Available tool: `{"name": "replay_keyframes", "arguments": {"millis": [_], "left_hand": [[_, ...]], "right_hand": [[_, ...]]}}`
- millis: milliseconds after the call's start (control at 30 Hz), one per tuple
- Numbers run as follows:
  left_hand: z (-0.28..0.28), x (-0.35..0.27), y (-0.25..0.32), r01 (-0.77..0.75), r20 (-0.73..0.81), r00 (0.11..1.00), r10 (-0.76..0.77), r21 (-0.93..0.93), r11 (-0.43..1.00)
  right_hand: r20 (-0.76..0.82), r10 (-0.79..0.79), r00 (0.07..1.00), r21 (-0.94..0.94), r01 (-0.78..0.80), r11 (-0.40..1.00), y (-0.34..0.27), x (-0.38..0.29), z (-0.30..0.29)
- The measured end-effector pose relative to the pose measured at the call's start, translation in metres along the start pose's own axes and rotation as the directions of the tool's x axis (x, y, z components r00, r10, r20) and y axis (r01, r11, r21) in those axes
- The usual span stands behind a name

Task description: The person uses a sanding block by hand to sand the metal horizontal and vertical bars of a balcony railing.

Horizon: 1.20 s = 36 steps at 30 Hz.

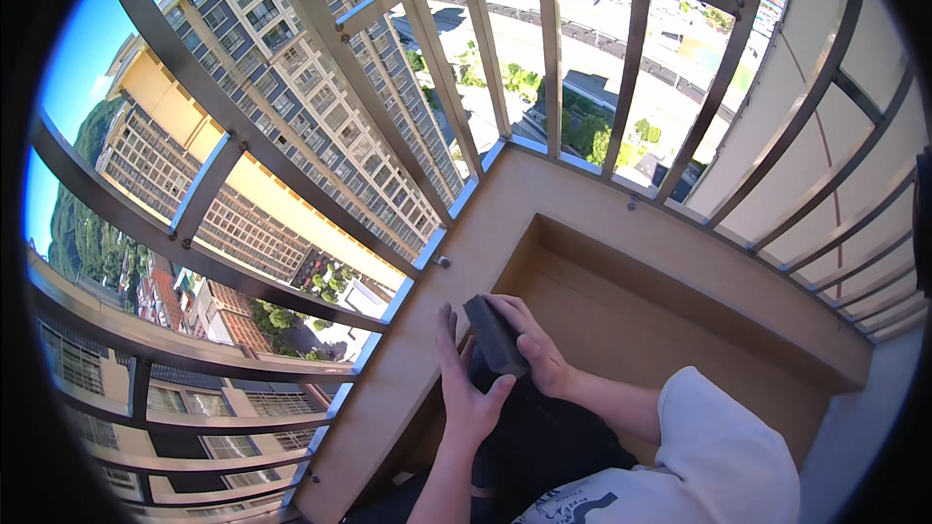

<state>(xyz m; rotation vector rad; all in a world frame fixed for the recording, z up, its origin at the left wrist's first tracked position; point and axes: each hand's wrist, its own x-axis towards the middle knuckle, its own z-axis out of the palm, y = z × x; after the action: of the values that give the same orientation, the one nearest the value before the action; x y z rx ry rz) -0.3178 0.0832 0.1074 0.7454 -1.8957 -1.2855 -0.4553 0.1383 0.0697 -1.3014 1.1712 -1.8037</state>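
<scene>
A dark grey rectangular block (495,338) is tilted above my lap; its material is unclear. My right hand (542,356) grips its right side, with the thumb along the near part and fingers reaching toward the far end. To the left of it, my left hand (464,397) has its fingers raised and its thumb spread apart. That thumb's tip is close to the block's near end; whether it touches cannot be seen. Under both hands lie my dark trousers (553,437).
Metal railing bars (364,102) rise from a tan ledge (495,196) that turns a corner before me. Inside it is a recessed tan floor (641,327). A pale wall (801,124) stands to the right. Far below, beyond the bars, are high-rise buildings (313,73) and trees.
</scene>
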Motion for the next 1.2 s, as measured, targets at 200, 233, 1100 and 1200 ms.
{"name": "replay_keyframes", "arguments": {"millis": [200, 233, 1100, 1200], "left_hand": [[0.009, 0.019, -0.002, -0.039, -0.022, 0.999, 0.039, -0.006, 0.999], [0.001, 0.023, 0.0, -0.024, -0.009, 1.0, 0.024, 0.004, 1.0], [0.06, 0.395, 0.108, -0.171, -0.476, 0.865, 0.158, 0.015, 0.985], [0.039, 0.408, 0.113, -0.129, -0.38, 0.912, 0.155, 0.093, 0.987]], "right_hand": [[0.277, -0.107, 0.955, -0.437, 0.225, 0.871, -0.012, 0.029, -0.036], [0.287, -0.174, 0.942, -0.629, 0.322, 0.708, -0.01, 0.043, -0.061], [0.133, 0.04, 0.99, -0.902, 0.104, 0.42, 0.104, 0.11, -0.274], [0.138, 0.024, 0.99, -0.895, 0.114, 0.431, 0.101, 0.111, -0.27]]}}
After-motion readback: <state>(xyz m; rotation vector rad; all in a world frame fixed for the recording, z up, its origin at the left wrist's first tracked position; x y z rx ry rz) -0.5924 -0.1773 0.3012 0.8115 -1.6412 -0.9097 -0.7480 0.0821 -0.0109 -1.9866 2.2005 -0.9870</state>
